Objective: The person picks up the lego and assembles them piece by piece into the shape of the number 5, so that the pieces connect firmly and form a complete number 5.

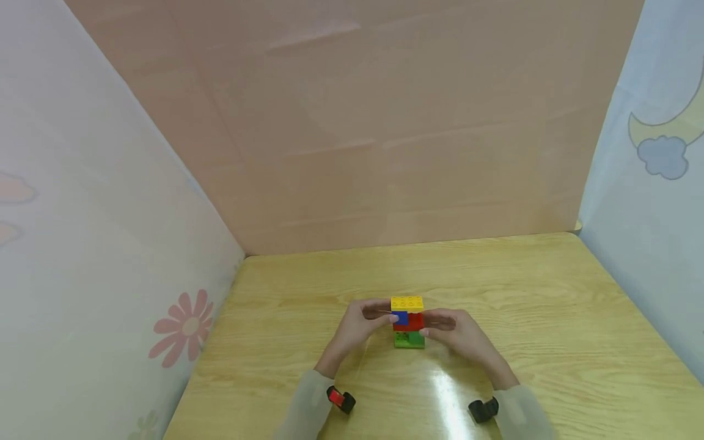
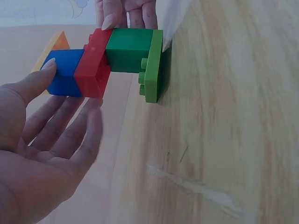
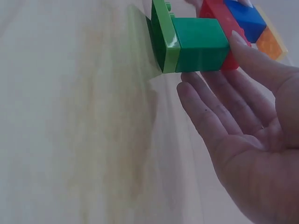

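A stack of toy building blocks stands upright on the table. Its base is a light green plate (image 1: pixel 409 346), studs up. On the plate's right half sits a dark green block (image 3: pixel 201 44); above it lies a red block (image 2: pixel 92 70). A blue block (image 2: pixel 65 72) is on the red one's left half, and a yellow block (image 1: pixel 407 304) tops the stack. My left hand (image 1: pixel 354 324) pinches the blue block, thumb in front and fingers behind. On the other side my right hand (image 1: pixel 459 333) holds the red block near the dark green one, its thumb on the near face.
The wooden table (image 1: pixel 308 281) extends around the stack. A brown paper-like panel (image 1: pixel 385 153) rises at the back, with pale printed walls at left (image 1: pixel 110 183) and right (image 1: pixel 649 232). Black bands with small devices are on both wrists.
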`<state>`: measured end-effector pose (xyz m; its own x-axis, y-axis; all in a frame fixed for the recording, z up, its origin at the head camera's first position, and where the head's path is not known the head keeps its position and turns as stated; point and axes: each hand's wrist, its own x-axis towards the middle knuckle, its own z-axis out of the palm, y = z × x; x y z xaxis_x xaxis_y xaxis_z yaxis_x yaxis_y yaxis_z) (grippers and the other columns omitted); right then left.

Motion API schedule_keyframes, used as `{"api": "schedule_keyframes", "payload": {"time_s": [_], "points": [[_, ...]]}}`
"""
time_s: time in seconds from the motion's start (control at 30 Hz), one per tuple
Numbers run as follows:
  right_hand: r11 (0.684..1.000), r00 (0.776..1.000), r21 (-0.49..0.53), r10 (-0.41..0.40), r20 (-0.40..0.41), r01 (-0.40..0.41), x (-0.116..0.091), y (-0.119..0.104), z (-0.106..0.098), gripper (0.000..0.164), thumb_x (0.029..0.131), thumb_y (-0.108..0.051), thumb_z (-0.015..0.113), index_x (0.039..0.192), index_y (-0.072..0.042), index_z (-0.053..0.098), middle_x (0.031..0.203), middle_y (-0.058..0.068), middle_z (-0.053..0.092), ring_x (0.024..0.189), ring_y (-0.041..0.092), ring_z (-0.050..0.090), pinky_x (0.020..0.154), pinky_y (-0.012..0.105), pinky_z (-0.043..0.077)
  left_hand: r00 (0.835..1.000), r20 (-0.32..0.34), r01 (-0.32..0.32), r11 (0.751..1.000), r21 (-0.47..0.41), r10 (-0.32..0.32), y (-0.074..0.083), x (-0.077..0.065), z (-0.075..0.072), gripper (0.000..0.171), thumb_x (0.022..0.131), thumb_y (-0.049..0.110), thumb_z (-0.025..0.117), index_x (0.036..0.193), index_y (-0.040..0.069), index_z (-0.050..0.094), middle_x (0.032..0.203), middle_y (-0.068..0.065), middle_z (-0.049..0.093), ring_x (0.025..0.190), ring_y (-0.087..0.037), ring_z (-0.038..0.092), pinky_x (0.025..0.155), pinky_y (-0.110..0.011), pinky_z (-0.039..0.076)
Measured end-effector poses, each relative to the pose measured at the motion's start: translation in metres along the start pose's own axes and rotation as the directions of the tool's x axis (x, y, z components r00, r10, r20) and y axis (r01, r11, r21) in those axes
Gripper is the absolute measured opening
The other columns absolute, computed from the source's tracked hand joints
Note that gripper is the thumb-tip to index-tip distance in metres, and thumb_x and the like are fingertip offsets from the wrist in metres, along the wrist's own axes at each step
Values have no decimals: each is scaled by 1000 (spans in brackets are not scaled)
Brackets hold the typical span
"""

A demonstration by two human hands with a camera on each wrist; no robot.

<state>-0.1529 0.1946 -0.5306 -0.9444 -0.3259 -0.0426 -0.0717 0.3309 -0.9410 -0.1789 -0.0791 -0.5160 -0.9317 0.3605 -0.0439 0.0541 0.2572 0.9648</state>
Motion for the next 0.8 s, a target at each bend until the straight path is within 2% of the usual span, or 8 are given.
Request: {"api": "schedule_keyframes", "payload": {"time_s": [0.33,0.5,0.6,0.8], "points": [[999,1000,-27,18,-18,-18,13,-1,-1,52,97,-35,77,136,-2,67,137,19,70,121,33,72,102,48,59,998,-10,59,984,-169,-62,-6,19,-2,44,95,34,80,134,16,72,127,-9,75,110,-23,77,94,-41,63],[996,1000,-83,11,-28,-13,20,-1,-2,48,97,-37,76,132,-5,71,135,16,72,122,33,71,105,53,56,995,-20,92,983,-162,-97,-7,26,-3,53,94,40,80,138,12,70,129,-9,74,110,-21,77,93,-37,63],[998,1000,-68,6,-16,-7,25,1,-3,46,98,-37,75,131,-5,72,134,16,73,123,32,71,104,49,58,993,-25,107,979,-175,-113,-8,30,-3,53,95,38,79,139,10,69,128,-10,75,109,-22,78,92,-36,63],[995,998,91,41,45,-45,33,4,-4,51,100,-30,73,136,5,66,137,25,68,121,31,72,92,33,63,991,-32,121,966,-227,-132,-12,36,-3,47,98,31,77,136,4,69,126,-16,76,107,-27,78,90,-37,64]]}}
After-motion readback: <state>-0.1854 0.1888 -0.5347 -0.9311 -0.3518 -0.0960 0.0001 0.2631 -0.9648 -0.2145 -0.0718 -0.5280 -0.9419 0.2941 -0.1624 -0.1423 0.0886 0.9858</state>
